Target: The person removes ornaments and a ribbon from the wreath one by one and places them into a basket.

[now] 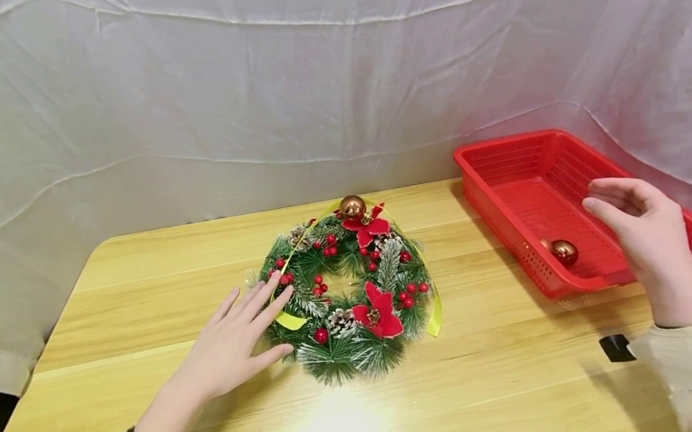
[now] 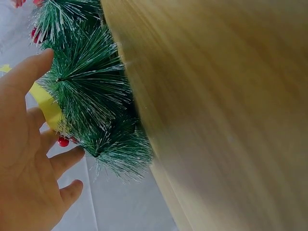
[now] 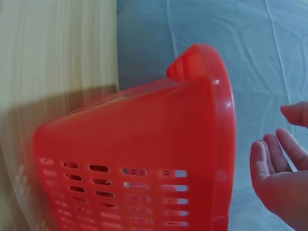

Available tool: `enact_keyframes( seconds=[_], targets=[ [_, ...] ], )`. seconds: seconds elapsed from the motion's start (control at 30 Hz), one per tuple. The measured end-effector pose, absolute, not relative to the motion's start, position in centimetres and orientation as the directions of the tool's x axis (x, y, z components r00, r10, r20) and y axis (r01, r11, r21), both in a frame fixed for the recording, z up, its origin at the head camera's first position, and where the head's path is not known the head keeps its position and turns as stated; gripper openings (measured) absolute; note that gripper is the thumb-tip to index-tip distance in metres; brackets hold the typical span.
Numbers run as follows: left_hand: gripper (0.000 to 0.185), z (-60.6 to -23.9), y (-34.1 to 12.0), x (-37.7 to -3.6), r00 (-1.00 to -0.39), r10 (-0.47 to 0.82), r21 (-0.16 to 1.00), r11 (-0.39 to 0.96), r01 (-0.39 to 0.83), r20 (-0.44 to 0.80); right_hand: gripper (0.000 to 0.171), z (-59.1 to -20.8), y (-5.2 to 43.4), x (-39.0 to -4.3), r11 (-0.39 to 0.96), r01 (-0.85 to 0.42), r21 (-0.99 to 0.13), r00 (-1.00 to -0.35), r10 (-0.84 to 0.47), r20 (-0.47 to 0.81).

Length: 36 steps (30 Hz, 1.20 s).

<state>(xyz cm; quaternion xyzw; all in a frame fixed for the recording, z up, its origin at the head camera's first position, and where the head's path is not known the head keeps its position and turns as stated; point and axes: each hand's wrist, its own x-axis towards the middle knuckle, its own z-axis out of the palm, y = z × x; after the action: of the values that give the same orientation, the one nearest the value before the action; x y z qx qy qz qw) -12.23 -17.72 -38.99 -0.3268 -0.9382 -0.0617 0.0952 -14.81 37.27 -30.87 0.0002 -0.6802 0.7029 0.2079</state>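
Pale cloth (image 1: 247, 100) hangs behind a wood-grained table (image 1: 134, 285). The left hand (image 1: 233, 348) lies over the left side of a green wreath (image 1: 329, 362), fingers straight and spread, gripping nothing; whether they press down I cannot tell. The wreath lies mid-table, already dressed with berries (image 1: 321, 335), pine cones (image 1: 341, 322) and red flowers (image 1: 383, 310). A yellow ribbon (image 1: 433, 315) arches across it, ends loose, and a copper ball (image 1: 353, 206) sits at the far edge; fastening looks unfinished, though knots cannot be made out. Rightward, a red basket (image 1: 528, 195) contains a second ball (image 1: 564, 252), apparently left to place. Over its near right side, the right hand (image 1: 654, 231) curves loosely, thumb and fingers apart, empty.
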Motion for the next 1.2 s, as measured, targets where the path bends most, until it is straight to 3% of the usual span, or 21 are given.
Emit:
enact_keyframes(
  seconds=[0.47, 0.93, 1.2],
  targets=[
    [0.080, -38.7, -17.7, -12.2, -0.767, 0.605, 0.051, 0.778, 0.627, 0.213, 0.035, -30.7, 36.0, -15.0, 0.046, -0.291, -0.956, -0.920, 0.261, 0.293],
    [0.080, -38.8, -17.7, -12.2, -0.761, 0.610, 0.051, 0.772, 0.634, 0.221, 0.037, -29.8, 31.4, -16.5, 0.345, -0.231, -0.910, -0.935, 0.181, 0.306],
    [0.081, -38.9, -17.7, -12.2, -0.764, 0.610, 0.041, 0.775, 0.631, 0.211, 0.035, -30.1, 28.4, -18.0, 0.347, -0.281, -0.895, -0.932, 0.122, 0.340]
  ],
)
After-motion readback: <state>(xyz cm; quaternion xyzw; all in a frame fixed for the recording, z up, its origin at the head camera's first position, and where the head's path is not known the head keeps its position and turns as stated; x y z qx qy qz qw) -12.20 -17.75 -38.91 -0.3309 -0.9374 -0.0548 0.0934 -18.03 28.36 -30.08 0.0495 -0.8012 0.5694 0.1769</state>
